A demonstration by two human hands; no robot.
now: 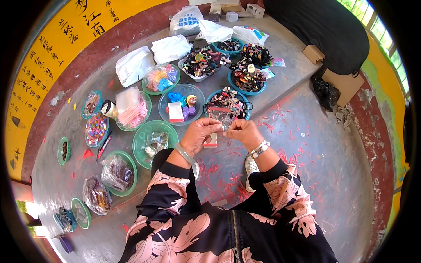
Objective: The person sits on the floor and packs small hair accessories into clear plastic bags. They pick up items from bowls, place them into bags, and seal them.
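Observation:
My left hand (197,136) and my right hand (246,133) meet in front of me, thumbs and fingertips pinched. Between them is a small piece of clear plastic (225,119), thin and crinkled like a little bag; its exact kind is hard to make out. Just beyond the fingertips stands a blue basket (249,113) heaped with dark hair ties (230,95). A small red and white box (211,141) shows below and between my hands, partly hidden by the left one. A green basket (137,151) with clear packets (157,141) lies left of my left wrist.
A clear basin (164,115) holds blue and purple toys. Several baskets with beads (96,129), pink pieces (139,113) and hair ties (249,81) crowd the raised ledge. White bags (135,65) lie behind. Red scraps (215,175) litter the floor near my shoes (251,168).

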